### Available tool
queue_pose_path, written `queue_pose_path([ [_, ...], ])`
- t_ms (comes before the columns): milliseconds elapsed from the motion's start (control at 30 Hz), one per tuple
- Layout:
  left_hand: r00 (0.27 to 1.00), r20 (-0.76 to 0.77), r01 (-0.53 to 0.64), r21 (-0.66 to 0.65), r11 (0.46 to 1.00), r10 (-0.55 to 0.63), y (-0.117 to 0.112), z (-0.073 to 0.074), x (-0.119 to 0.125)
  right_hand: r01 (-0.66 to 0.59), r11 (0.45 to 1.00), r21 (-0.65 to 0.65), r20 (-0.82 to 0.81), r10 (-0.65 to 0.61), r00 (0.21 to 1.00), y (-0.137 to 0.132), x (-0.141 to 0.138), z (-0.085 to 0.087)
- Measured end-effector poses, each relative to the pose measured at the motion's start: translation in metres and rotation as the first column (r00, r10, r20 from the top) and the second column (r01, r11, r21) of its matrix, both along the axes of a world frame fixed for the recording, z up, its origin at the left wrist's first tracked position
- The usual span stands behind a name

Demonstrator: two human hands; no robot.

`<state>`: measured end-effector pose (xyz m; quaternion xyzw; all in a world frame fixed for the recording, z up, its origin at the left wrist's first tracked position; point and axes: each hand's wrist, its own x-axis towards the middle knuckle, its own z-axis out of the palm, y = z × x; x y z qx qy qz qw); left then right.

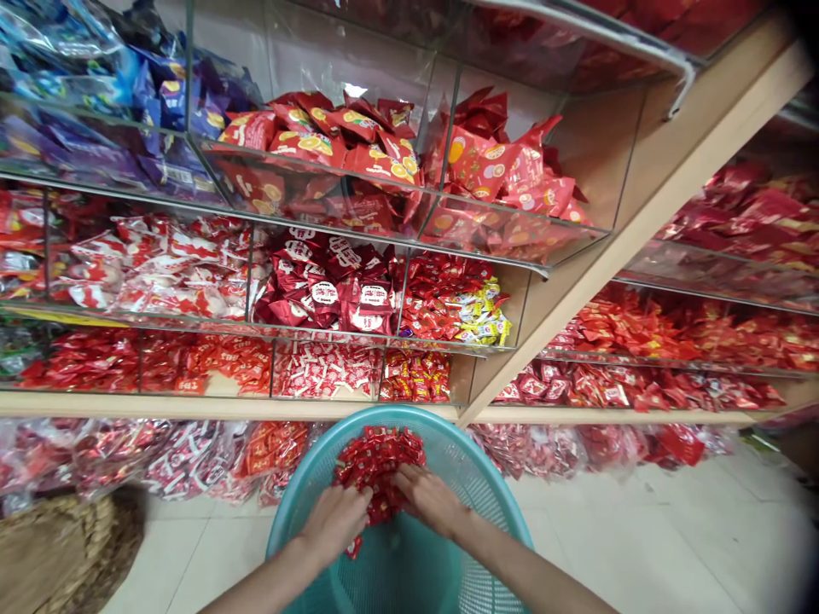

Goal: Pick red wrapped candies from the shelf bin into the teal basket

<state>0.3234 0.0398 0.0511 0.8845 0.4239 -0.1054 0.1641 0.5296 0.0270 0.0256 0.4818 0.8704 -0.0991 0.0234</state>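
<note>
Both hands reach down inside a teal mesh plastic basket [505, 512]. A heap of small red wrapped candies [377, 452] is bunched between them, above the basket's bottom. My left hand [339, 516] has its fingers curled closed at the heap's left edge, gripping it. From the right, my right hand [432, 496] presses its bent fingers into the candies and holds that side. One small red packet [354, 547] shows just below the left hand. The fingertips are partly hidden among the candies, and I cannot tell whether a clear bag encloses them.
Shelves with clear bins of wrapped sweets rise ahead, holding orange-printed red packets [313, 141] and maroon packets [333, 286]. A wooden upright [576, 273] divides them. Filled plastic bags [192, 456] lie beneath the lowest shelf. A woven basket [70, 554] stands at left on the tiled floor [640, 546].
</note>
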Motion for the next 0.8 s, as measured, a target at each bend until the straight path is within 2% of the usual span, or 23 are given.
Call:
queue_pose_path([
  [167,0.997,-0.066,-0.037,-0.024,0.999,0.036,-0.001,-0.010,0.027,-0.008,1.000,-0.026,-0.026,0.008,1.000,-0.001,0.000,-0.001],
  [367,0.991,-0.098,-0.093,-0.044,0.995,0.089,0.001,-0.018,0.029,-0.070,0.997,0.014,0.031,0.070,0.997,0.003,-0.012,-0.006],
  [600,0.982,-0.106,-0.162,-0.051,0.986,0.156,0.002,-0.010,0.030,-0.120,0.990,0.068,0.074,0.115,0.991,0.008,-0.019,-0.016],
  [800,0.978,-0.124,-0.177,-0.052,0.983,0.169,0.000,-0.004,0.021,-0.132,0.982,0.135,0.091,0.120,0.989,0.012,-0.023,-0.026],
])
